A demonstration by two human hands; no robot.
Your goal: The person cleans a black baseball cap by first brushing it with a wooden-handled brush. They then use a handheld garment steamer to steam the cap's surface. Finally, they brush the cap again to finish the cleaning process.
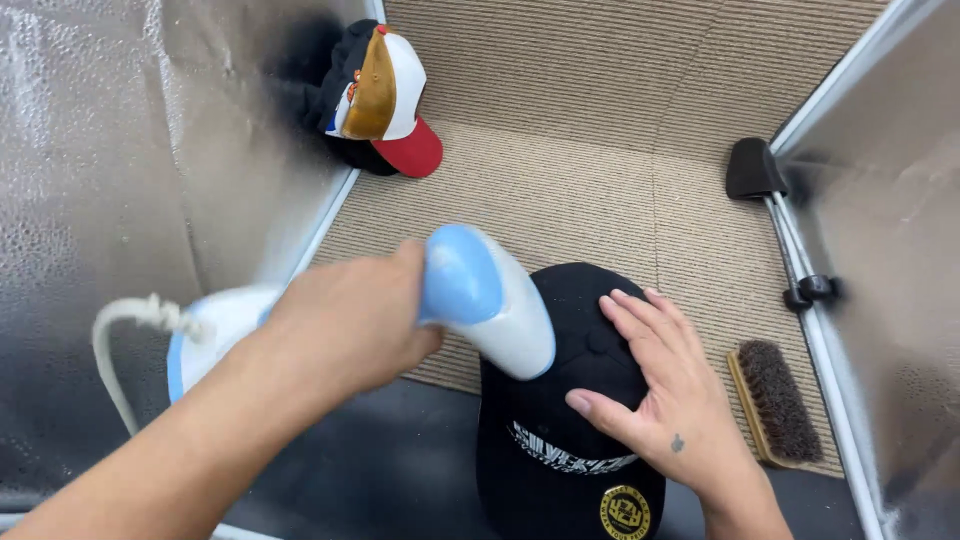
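The left hand grips the blue-and-white garment steamer against the black cap; keep its nozzle moving while the flat, open right hand steadies the crown.

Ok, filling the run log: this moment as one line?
left hand: grips steamer | right hand: flat on black cap | brush: on carpet

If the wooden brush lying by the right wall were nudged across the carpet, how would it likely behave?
The brush would probably slide rather than roll, since it lies flat on the ribbed carpet. Its wooden back looks rigid, so it likely would not flex. The bristles may drag on the carpet.
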